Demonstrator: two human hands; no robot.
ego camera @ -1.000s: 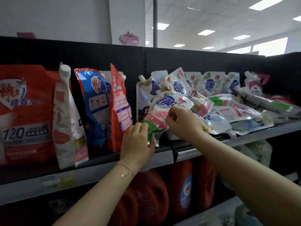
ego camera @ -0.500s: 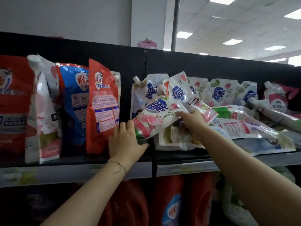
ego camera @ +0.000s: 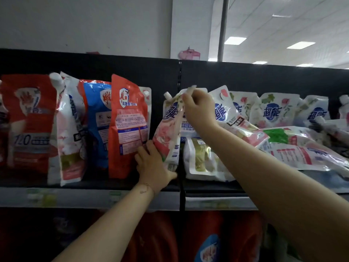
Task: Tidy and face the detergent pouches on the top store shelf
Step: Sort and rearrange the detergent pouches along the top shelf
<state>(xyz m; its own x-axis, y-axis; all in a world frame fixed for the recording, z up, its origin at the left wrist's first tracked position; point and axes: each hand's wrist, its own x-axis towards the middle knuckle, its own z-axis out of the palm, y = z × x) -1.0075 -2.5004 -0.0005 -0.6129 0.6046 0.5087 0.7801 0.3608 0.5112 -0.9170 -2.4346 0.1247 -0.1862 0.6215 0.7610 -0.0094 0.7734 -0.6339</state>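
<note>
The fingers [ego camera: 143, 154] of the left hand [ego camera: 153, 167] curl round the bottom corner of a floral white pouch [ego camera: 170, 133], just left of centre in the frame. Above it, the right hand [ego camera: 200, 110] pinches the pouch's top seam. The pouch stands nearly upright on the top shelf [ego camera: 90, 197], edge-on to us, just beside an orange pouch [ego camera: 128, 125].

To do this well, I'd say: plant the base flat, turn the printed face to the front, and let go of the top only once the pouch stands by itself, since a soft bag will likely slump.

Red jugs [ego camera: 156, 241] sit under the shelf lip at the bottom of the frame. To the right a heap of like pouches [ego camera: 302, 154] lies flat and crossed, with others upright behind. Beyond is a black back panel [ego camera: 132, 67], then a pale wall and ceiling lights [ego camera: 235, 41] at upper right.
</note>
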